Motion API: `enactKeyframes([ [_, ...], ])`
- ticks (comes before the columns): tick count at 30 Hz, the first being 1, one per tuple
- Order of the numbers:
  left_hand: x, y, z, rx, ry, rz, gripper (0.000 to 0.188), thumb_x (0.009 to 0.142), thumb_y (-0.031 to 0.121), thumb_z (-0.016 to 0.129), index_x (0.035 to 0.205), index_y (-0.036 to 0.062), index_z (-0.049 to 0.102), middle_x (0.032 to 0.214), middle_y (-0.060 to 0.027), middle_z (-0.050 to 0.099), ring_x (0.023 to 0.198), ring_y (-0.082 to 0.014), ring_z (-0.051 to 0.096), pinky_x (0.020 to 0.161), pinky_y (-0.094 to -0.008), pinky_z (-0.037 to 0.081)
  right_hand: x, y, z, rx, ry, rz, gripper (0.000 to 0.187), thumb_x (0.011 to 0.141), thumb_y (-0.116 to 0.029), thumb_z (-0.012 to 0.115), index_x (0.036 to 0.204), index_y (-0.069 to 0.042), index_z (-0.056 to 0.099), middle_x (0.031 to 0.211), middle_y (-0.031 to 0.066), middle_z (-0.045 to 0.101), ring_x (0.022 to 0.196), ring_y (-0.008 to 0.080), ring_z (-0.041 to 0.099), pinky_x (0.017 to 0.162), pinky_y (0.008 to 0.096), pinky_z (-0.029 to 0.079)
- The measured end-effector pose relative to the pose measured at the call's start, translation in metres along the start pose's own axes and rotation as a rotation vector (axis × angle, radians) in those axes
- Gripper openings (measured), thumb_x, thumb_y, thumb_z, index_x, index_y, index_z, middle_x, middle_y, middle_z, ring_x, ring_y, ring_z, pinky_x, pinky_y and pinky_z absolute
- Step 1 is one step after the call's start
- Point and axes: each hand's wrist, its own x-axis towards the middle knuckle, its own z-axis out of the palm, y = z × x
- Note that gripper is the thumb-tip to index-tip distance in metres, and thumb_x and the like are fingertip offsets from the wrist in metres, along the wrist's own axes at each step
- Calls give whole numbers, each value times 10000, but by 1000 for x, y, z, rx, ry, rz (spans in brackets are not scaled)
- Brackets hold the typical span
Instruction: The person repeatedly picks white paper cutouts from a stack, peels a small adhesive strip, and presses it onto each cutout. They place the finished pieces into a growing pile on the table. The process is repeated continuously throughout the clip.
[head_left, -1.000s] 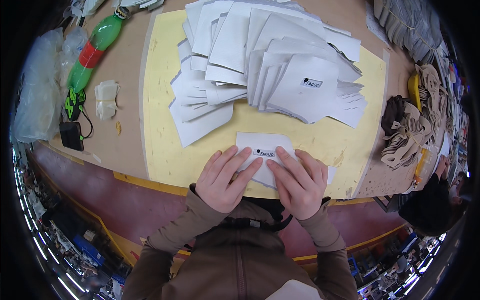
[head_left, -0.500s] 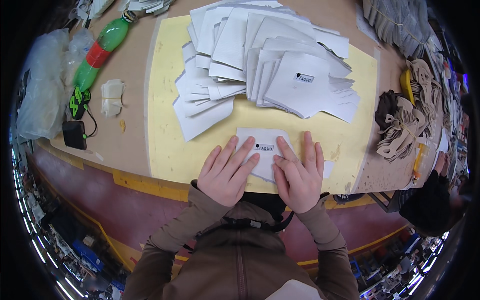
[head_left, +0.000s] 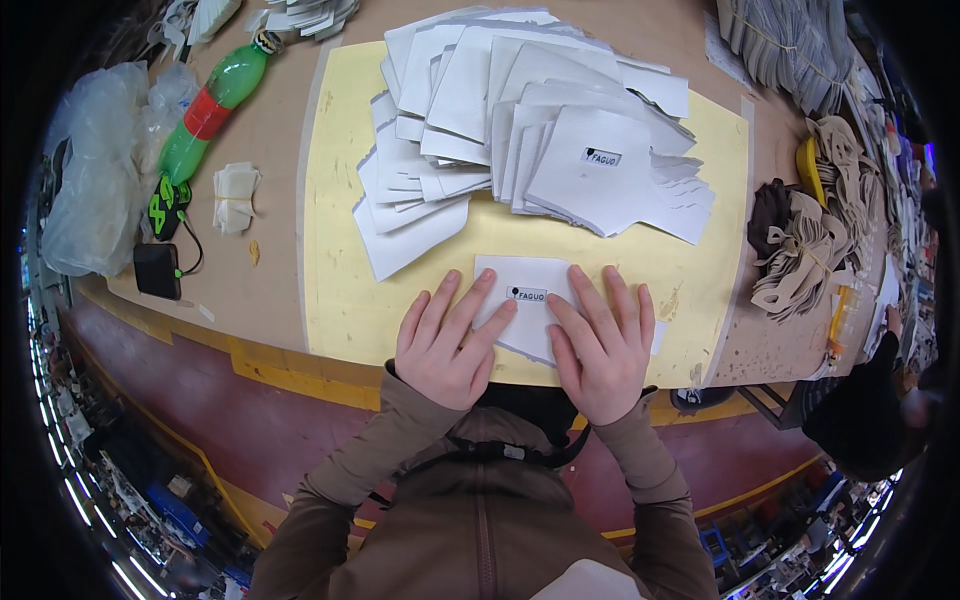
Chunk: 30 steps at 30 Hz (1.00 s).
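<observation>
A white cut panel (head_left: 523, 325) with a small rectangular printed label (head_left: 527, 294) lies on the yellow sheet (head_left: 400, 320) near the table's front edge. My left hand (head_left: 447, 350) rests flat with fingers spread over its left side, one fingertip touching the label's left end. My right hand (head_left: 603, 350) lies open over the right side, a fingertip close to the label's right end. A small white scrap (head_left: 658, 338) peeks out beside that hand. Beyond them, fanned white panels (head_left: 460, 90) are piled up, and the front one (head_left: 580, 190) bears a similar label.
On the left are a green bottle with a red band (head_left: 207, 115), clear plastic bags (head_left: 95, 190), a banded white bundle (head_left: 236, 197) and a black device (head_left: 157, 271) with a cord. Beige pieces (head_left: 805, 255) and grey bundles (head_left: 785, 45) lie right. Another person (head_left: 860, 410) is at far right.
My fingers have spread a little on the panel, with the right index finger moving outward. The label stays between my hands. The whole view has shifted slightly.
</observation>
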Motion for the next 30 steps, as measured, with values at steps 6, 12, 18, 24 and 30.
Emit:
enactKeyframes([
  [6,1,1,-2,23,-21,13,545,788,84,589,1294,251,697,1456,-96,571,1342,-357,507,1117,-509,352,1,0,1,15,13,-1,292,872,-154,711,1162,-131,726,1394,95,622,1340,377,508,1162,553,291],
  [12,4,2,-4,9,-43,22,515,805,81,583,1282,236,697,1469,-120,553,1354,-364,493,1132,-505,327,1,1,1,16,13,-5,290,867,-147,714,1155,-128,727,1389,98,624,1332,376,513,1158,554,300],
  [18,14,6,-7,-124,-10,-136,325,894,171,654,1214,158,705,1491,-217,494,1377,-395,463,1139,-497,315,1,2,0,59,27,3,284,881,-158,713,1163,-131,723,1386,77,617,1305,358,531,1132,545,335],
  [24,19,2,-13,-462,78,-86,235,844,46,747,1075,79,725,1299,-180,563,1122,-329,626,954,-393,494,27,21,-27,408,137,119,321,875,-101,725,1193,-71,700,1374,152,612,1318,368,520,1120,462,384],
  [30,-16,-40,-44,-702,215,-270,191,826,-87,707,982,22,720,1192,-155,633,965,-212,643,830,-318,528,82,48,-33,239,273,134,475,853,-98,752,1305,-30,622,1192,173,628,1140,348,564,994,434,445],
])
